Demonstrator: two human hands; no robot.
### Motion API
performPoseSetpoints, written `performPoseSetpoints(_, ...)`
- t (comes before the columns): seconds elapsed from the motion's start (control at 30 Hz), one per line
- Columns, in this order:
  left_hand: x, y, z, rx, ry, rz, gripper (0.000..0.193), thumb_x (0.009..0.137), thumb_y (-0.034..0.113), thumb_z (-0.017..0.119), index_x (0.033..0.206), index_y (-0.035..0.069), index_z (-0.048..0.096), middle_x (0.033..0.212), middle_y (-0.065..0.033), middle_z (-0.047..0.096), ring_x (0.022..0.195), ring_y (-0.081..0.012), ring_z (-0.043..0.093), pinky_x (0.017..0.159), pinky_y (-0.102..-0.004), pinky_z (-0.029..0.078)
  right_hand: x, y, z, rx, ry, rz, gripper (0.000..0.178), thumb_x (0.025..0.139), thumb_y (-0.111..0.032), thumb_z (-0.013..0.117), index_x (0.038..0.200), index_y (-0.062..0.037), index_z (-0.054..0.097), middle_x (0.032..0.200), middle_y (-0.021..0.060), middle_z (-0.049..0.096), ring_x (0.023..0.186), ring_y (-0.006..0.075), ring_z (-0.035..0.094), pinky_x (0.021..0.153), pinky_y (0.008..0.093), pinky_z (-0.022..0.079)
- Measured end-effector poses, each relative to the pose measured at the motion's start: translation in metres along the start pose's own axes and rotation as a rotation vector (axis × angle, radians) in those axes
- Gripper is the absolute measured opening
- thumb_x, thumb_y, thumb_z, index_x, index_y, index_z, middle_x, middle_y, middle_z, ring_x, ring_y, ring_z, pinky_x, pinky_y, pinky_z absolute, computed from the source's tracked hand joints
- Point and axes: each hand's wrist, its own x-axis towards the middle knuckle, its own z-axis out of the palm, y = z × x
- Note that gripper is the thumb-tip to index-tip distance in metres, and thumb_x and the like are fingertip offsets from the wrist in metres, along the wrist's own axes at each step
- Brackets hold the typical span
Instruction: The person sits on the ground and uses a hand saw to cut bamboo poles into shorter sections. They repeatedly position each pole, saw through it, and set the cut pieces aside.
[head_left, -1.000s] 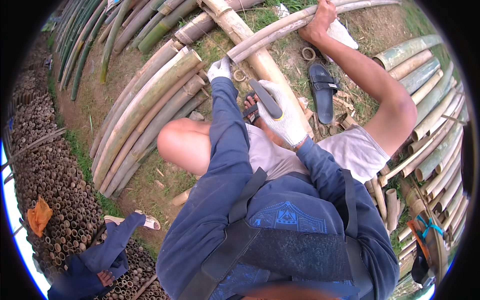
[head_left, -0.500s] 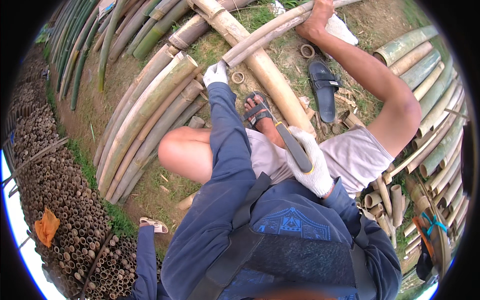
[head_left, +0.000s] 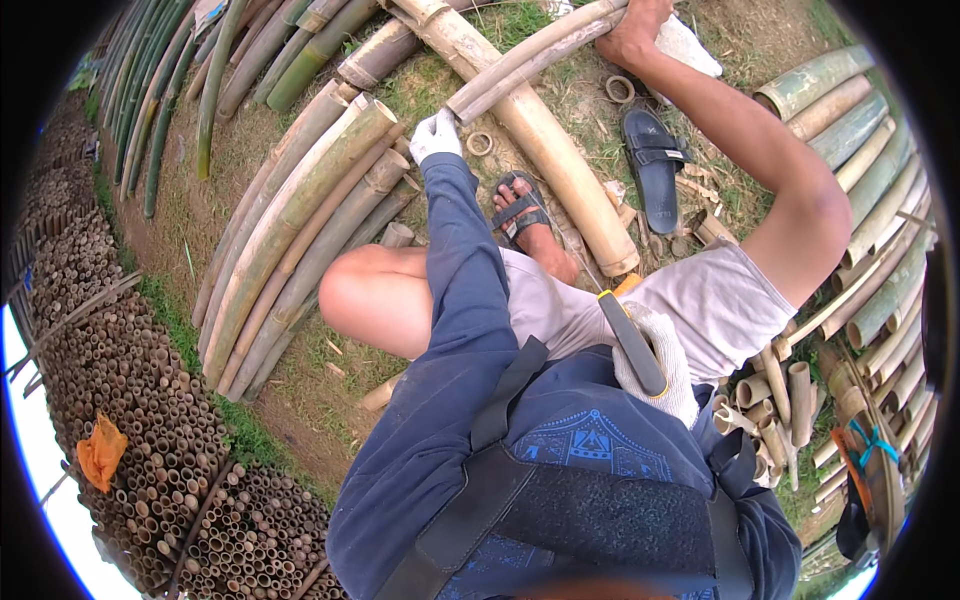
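Our left hand [head_left: 437, 135], gloved: touching the near end of a bamboo pole [head_left: 530, 52], grip unclear. Our right hand [head_left: 672, 365], gloved: closed around a saw [head_left: 630, 343], off the pole. Pole: laid over a thick bamboo log [head_left: 570, 170], under our bare foot [head_left: 640, 28], presumably for steadiness.

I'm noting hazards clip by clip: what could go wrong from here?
The saw in the right hand points close by the sandalled foot; a slip might cut it. The bamboo lies across a round pole, with a bare foot against it, so it could roll. The left hand is at the bamboo's end and might get knocked.
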Motion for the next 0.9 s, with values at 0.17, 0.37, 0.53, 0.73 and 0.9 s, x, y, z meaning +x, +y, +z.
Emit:
performPoseSetpoints(0.17, 0.006, -0.004, 0.003, -0.051, -0.05, -0.053, 0.045, 0.1, 0.037, 0.073, 0.115, -0.006, 0.076, 0.096, -0.0138, 0.079, 0.074, -0.0176, 0.073, 0.062, -0.0334, 0.058, 0.109, 0.029, 0.069, 0.196, 0.018, -0.121, 0.049, 0.092, -0.01, 0.074, 0.138, -0.005, 0.059, 0.131, 0.0188, 0.065, 0.122, 0.0383, 0.064, 0.104, 0.042, 0.051)
performPoseSetpoints(0.37, 0.004, -0.015, 0.006, -0.018, 0.005, 0.058, 0.042, 0.101, 0.033, 0.074, 0.115, -0.006, 0.076, 0.097, -0.0146, 0.079, 0.074, -0.0188, 0.072, 0.065, -0.033, 0.058, 0.111, 0.047, 0.089, 0.259, 0.037, -0.081, 0.048, 0.091, -0.009, 0.075, 0.137, -0.0072, 0.06, 0.128, 0.017, 0.066, 0.12, 0.0366, 0.064, 0.103, 0.0404, 0.052)
performPoseSetpoints(0.53, 0.01, -0.025, 0.006, 0.02, -0.007, 0.088, 0.039, 0.1, 0.029, 0.074, 0.116, -0.007, 0.075, 0.098, -0.0143, 0.079, 0.077, -0.0177, 0.073, 0.064, -0.0319, 0.057, 0.006, -0.003, 0.006, 0.027, 0.05, -0.025, 0.046, 0.087, 0.002, 0.077, 0.131, -0.003, 0.061, 0.123, 0.0196, 0.071, 0.115, 0.0368, 0.07, 0.099, 0.0415, 0.054)
performPoseSetpoints(0.73, 0.011, -0.023, 0.003, -0.091, -0.055, 0.008, 0.044, 0.1, 0.033, 0.075, 0.117, -0.007, 0.075, 0.094, -0.0126, 0.078, 0.074, -0.0178, 0.074, 0.058, -0.0309, 0.055, 0.095, 0.03, 0.051, 0.102, -0.05, -0.051, 0.052, 0.092, -0.008, 0.077, 0.14, -0.0004, 0.057, 0.134, 0.0192, 0.065, 0.126, 0.033, 0.065, 0.107, 0.0384, 0.05)
performPoseSetpoints(0.9, 0.001, -0.006, 0.002, -0.071, -0.024, -0.069, 0.042, 0.096, 0.034, 0.077, 0.11, -0.006, 0.077, 0.098, -0.0167, 0.08, 0.084, -0.0212, 0.075, 0.08, -0.036, 0.059, 0.132, 0.052, 0.093, 0.317, -0.035, -0.073, 0.055, 0.091, -0.009, 0.076, 0.142, -0.0017, 0.056, 0.143, 0.0176, 0.06, 0.135, 0.0315, 0.058, 0.113, 0.0381, 0.045)
